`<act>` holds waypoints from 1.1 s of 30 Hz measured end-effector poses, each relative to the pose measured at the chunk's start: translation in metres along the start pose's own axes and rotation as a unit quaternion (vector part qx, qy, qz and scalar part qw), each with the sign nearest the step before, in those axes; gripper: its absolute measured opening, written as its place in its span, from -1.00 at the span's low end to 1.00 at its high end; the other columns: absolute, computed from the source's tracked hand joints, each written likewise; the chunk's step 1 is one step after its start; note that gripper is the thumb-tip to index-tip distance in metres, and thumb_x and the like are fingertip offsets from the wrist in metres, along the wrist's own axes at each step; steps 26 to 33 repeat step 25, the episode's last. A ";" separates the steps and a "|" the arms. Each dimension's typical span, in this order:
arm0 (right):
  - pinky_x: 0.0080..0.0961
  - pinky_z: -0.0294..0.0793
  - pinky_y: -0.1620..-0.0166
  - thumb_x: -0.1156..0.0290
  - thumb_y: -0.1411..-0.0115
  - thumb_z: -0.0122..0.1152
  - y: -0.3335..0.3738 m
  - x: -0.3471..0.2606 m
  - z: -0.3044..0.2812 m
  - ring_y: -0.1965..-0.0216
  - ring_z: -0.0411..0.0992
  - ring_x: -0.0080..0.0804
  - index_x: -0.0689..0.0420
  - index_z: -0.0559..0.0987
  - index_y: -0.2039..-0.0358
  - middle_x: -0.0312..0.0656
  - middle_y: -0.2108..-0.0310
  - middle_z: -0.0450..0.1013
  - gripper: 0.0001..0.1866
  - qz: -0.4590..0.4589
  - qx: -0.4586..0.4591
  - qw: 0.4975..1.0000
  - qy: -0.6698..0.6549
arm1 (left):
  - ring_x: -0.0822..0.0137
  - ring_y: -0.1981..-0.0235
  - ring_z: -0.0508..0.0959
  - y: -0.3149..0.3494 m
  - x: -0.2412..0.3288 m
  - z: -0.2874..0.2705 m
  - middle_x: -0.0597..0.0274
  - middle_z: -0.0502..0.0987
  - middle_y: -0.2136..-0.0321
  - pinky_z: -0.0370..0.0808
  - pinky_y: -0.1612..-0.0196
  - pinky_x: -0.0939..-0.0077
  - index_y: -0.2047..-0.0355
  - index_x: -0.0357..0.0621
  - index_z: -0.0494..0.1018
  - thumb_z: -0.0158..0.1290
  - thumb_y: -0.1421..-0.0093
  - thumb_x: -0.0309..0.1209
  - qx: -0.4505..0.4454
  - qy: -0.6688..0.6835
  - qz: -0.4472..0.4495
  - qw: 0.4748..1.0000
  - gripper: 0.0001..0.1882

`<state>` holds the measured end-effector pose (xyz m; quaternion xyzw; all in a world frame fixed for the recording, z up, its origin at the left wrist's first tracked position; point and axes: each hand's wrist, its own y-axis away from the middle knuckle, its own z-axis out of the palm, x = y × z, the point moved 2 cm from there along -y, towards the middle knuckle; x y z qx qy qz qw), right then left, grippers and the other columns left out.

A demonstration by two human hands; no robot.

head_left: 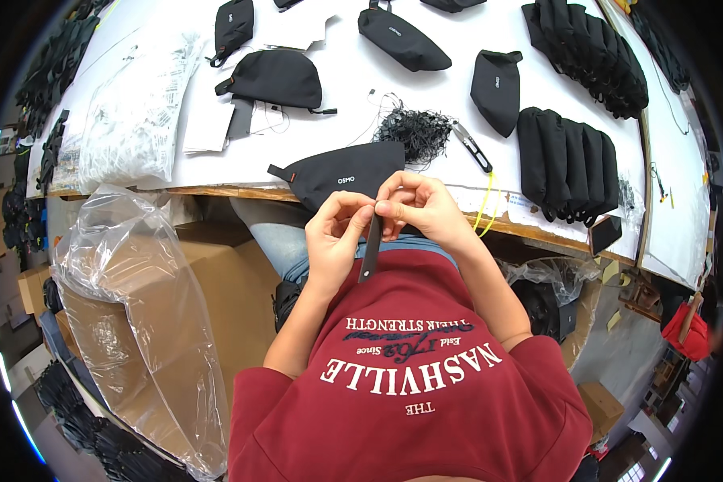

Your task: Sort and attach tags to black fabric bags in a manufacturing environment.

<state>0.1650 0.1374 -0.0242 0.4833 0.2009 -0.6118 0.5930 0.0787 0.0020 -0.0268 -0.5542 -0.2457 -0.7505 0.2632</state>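
Note:
Both hands meet just below the table's front edge, over my lap. My left hand (336, 234) and my right hand (419, 202) pinch the top end of a narrow black tag (370, 249) that hangs down between them. Just beyond my fingers a black pouch (337, 175) lies flat on the white table (458, 120), partly over its edge. Behind it sits a tangle of thin black strings (416, 132).
Small black snips (474, 149) lie right of the strings. Several more black pouches lie about the table, with rows of stacked ones (566, 161) at the right. A bag of white tags (132, 120) lies at the left. A plastic-lined cardboard box (136, 305) stands at my left.

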 end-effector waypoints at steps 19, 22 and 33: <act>-0.73 0.31 0.57 0.40 -0.19 0.20 0.000 -0.012 -0.001 0.66 0.37 -0.66 0.23 0.55 0.33 -0.34 0.62 0.42 -0.85 -0.024 -0.002 0.998 0.058 | 0.49 0.63 0.36 -0.057 -0.020 -0.114 0.31 0.48 0.65 0.36 0.43 0.55 0.42 -0.28 0.56 0.22 -0.10 -0.15 0.226 -0.417 -0.061 0.879 -0.64; -0.73 0.30 0.58 0.43 -0.17 0.21 0.001 -0.029 -0.006 0.68 0.34 -0.68 0.22 0.55 0.37 -0.33 0.64 0.42 -0.89 -0.112 0.072 0.987 0.086 | 0.59 0.63 0.31 -0.069 -0.017 -0.106 0.37 0.42 0.68 0.24 0.51 0.68 0.39 -0.26 0.55 0.25 -0.08 -0.26 0.256 -0.287 -0.041 0.922 -0.72; -0.73 0.31 0.55 0.47 -0.19 0.15 0.008 -0.071 -0.021 0.72 0.32 -0.66 0.22 0.58 0.33 -0.32 0.70 0.41 -0.89 -0.279 0.141 0.939 0.143 | 0.58 0.65 0.31 -0.080 0.008 -0.086 0.43 0.43 0.65 0.25 0.51 0.66 0.25 -0.19 0.54 0.27 -0.08 -0.23 0.201 -0.110 0.063 0.971 -0.67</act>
